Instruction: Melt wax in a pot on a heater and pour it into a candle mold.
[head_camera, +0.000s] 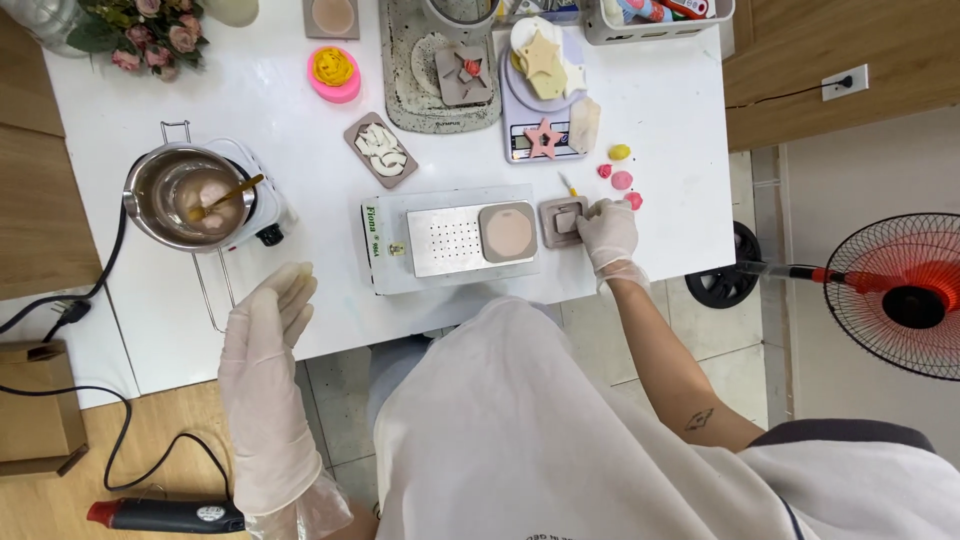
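Right hand (607, 233) fingertips cover part of the small square mould (561, 221), contents unreadable. Flowers (140, 32) and storage bin (660, 18) cropped at top edge; fan (905, 295) cut off right. Pot (190, 196) contents blurry.

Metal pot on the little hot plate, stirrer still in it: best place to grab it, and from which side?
Take the metal pot by its long wire handle, which juts toward the table's near edge, coming from the person's side with the left hand. The bowl sits on the hot plate and is likely hot, and the stirrer leans over the far-right rim, so avoid that side.
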